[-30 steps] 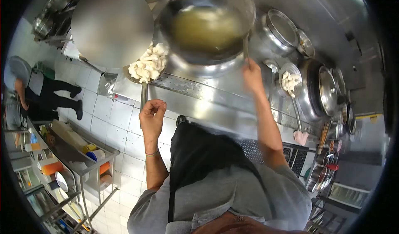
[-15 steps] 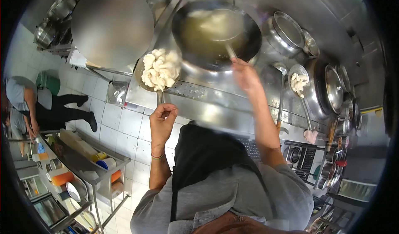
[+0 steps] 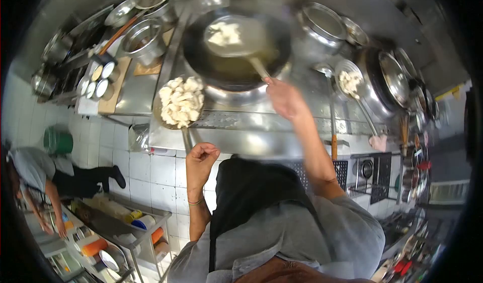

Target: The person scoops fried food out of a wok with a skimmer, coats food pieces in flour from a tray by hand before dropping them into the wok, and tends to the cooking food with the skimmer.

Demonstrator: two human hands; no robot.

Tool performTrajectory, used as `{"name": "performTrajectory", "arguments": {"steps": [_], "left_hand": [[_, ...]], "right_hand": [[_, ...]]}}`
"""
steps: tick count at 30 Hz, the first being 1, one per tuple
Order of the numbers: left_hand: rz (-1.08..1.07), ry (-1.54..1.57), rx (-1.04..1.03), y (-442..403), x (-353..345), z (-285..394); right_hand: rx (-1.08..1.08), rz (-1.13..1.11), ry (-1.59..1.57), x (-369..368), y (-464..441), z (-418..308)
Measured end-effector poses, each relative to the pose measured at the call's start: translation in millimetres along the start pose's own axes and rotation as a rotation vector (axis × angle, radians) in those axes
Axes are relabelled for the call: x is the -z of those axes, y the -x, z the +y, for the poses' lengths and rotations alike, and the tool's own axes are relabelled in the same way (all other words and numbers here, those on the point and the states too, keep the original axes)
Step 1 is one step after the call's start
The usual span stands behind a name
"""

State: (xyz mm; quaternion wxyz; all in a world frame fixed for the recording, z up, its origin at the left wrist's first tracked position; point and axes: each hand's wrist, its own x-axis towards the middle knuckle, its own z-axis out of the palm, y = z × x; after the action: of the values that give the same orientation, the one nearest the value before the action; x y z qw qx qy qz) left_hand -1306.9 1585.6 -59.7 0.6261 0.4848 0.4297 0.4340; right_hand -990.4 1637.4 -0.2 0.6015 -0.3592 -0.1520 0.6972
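A black wok (image 3: 188, 49) with yellowish oil sits on the stove in front of me. My right hand (image 3: 286, 97) grips the handle of a wide round skimmer (image 3: 246, 44), held over the wok with a few pale food pieces (image 3: 224, 34) on it. My left hand (image 3: 202, 159) is closed at the handle of a round metal strainer (image 3: 187, 138), left of the wok. Pale, lumpy food pieces (image 3: 181, 102) are heaped in that strainer and hide most of its bowl. Its handle end is hidden by my fingers.
To the right lie a wooden-handled ladle (image 3: 332, 112) and a perforated skimmer (image 3: 370, 117) holding pale pieces, near stacked metal pots (image 3: 322, 26). A metal pot (image 3: 143, 41) and several cups (image 3: 103, 76) stand left. Another person (image 3: 37, 167) works at the far left beside a shelf.
My right hand has shifted left and slightly down with its skimmer, which now shows fewer blurred pieces. The camera view has turned, and the other person leans further down.
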Motion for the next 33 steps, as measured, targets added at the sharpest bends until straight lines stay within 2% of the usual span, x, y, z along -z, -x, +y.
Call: {"name": "performTrajectory", "arguments": {"steps": [5, 7, 10, 13, 14, 17, 20, 24, 26, 27, 28, 29, 30, 31, 32, 33], "left_hand": [[-0.16, -0.057, 0.141, -1, -35, -24], [-0.227, -0.235, 0.28, 0, -51, -22], [-0.313, -0.226, 0.283, 1, -76, -47], [-0.392, -0.336, 0.092, 8, -101, -77], [-0.395, -0.302, 0.167, 12, -111, -78], [-0.428, -0.311, 0.223, 18, -128, -109], [-0.454, -0.471, 0.164, 28, -148, -117], [-0.446, -0.663, 0.101, 46, -152, -129], [-0.435, -0.671, 0.067, 54, -143, -159], [-0.391, -0.66, 0.034, 61, -128, -179], [-0.399, -0.785, 0.045, 74, -124, -174], [-0.377, -0.909, 0.081, 80, -127, -170], [-0.367, -0.999, 0.042, 88, -125, -170], [-0.235, -0.886, 0.223, 99, -122, -173], [-0.155, -0.935, 0.246, 107, -112, -183], [-0.117, -0.977, 0.264, 118, -102, -191]], "right_hand": [[0.102, 0.027, -0.031, 30, 80, -29], [0.205, 0.108, 0.041, 53, 118, -42], [0.372, 0.254, 0.091, 77, 173, -62], [0.479, 0.457, 0.337, 118, 216, -81], [0.48, 0.547, 0.417, 131, 224, -86], [0.456, 0.766, 0.626, 172, 237, -99], [0.394, 0.891, 0.723, 214, 245, -108], [0.445, 1.099, 1.024, 262, 242, -108], [0.474, 1.154, 1.277, 328, 237, -108], [0.329, 1.075, 1.723, 363, 250, -108], [0.208, 0.921, 2.128, 392, 259, -110], [0.178, 0.779, 2.383, 414, 267, -117], [0.236, 0.747, 2.364, 420, 261, -129], [0.29, 0.826, 2.024, 400, 257, -134], [0.328, 0.943, 1.428, 351, 249, -136], [0.311, 0.983, 1.149, 306, 255, -138]]}}
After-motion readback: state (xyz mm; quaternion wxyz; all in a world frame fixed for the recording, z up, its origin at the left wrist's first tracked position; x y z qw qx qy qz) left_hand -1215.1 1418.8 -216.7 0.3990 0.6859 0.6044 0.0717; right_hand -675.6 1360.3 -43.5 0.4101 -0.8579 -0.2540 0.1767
